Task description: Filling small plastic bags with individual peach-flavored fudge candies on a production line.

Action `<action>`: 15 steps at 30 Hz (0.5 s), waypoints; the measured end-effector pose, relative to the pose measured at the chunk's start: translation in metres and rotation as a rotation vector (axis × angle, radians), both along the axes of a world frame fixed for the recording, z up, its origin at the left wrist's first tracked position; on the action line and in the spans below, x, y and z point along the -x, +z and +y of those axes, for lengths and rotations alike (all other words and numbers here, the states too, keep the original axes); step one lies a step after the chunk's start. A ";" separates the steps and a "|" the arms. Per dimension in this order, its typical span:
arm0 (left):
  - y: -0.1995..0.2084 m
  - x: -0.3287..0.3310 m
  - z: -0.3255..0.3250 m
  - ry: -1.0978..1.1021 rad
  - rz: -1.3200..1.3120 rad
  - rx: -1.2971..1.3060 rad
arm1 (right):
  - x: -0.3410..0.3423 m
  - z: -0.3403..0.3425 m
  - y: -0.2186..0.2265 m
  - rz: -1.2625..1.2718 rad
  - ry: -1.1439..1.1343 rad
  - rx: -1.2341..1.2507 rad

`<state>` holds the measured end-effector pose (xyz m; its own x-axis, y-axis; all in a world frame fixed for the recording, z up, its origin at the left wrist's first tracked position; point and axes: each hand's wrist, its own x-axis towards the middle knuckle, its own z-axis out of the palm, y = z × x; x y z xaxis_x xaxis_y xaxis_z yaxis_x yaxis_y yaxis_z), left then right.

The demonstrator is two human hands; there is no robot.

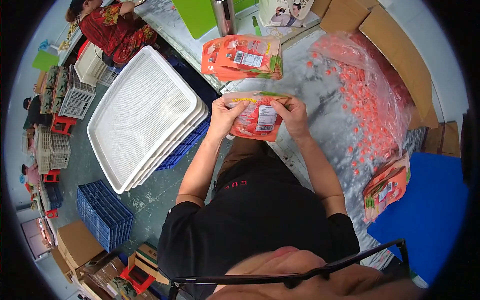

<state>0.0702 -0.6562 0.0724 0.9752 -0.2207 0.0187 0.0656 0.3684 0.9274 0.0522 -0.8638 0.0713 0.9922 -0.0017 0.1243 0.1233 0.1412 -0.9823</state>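
Observation:
Between my two hands is a pink printed pouch with a white label and a green corner, held up in front of my chest. My left hand grips its left side, the thumb pressed on the front. On the other side, my right hand pinches the upper right edge, thumb also on the front. Just beyond lies a stack of similar pink pouches on the table. To the right, many small red-wrapped pieces spill from a clear plastic bag.
Stacked white perforated trays stand left, over blue crates. More pouches lie right, by a blue board. A steel flask and a knife are at the back. A person in red sits far left.

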 end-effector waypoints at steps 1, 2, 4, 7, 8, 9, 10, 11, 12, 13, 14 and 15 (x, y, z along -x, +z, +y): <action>0.000 0.000 -0.001 -0.002 0.001 0.001 | 0.000 -0.001 -0.001 0.001 -0.002 0.001; -0.001 -0.001 -0.002 -0.020 0.021 0.001 | 0.000 -0.003 -0.004 0.002 -0.009 0.013; -0.002 -0.001 -0.003 -0.037 0.042 0.000 | -0.001 -0.003 -0.004 0.004 -0.016 0.025; -0.002 0.000 -0.003 -0.045 0.004 -0.018 | -0.001 -0.002 0.000 0.031 -0.011 -0.001; -0.001 -0.001 -0.002 -0.039 -0.001 -0.011 | -0.001 -0.001 0.002 0.035 0.005 -0.060; 0.000 -0.002 0.000 -0.033 -0.007 -0.004 | 0.000 -0.002 0.003 0.038 0.020 -0.117; -0.003 -0.004 0.005 -0.032 -0.007 -0.003 | 0.000 -0.004 0.000 0.038 0.021 -0.117; -0.010 -0.008 0.011 -0.093 0.081 0.058 | 0.001 -0.008 -0.005 0.004 0.012 -0.121; -0.012 -0.009 0.014 -0.152 0.171 0.119 | 0.002 -0.009 -0.006 -0.029 0.004 -0.126; -0.015 -0.009 0.015 -0.150 0.171 0.119 | 0.002 -0.008 -0.007 -0.028 0.006 -0.126; -0.017 -0.008 0.016 -0.119 0.135 0.145 | 0.003 -0.007 -0.007 -0.030 0.016 -0.122; -0.017 -0.008 0.017 -0.086 0.098 0.169 | 0.004 -0.004 -0.004 -0.032 0.027 -0.118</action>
<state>0.0778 -0.6396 0.0551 0.9518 -0.3052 -0.0311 0.1902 0.5076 0.8404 0.0484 -0.8680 0.0668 0.9876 0.0086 0.1568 0.1492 0.2597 -0.9541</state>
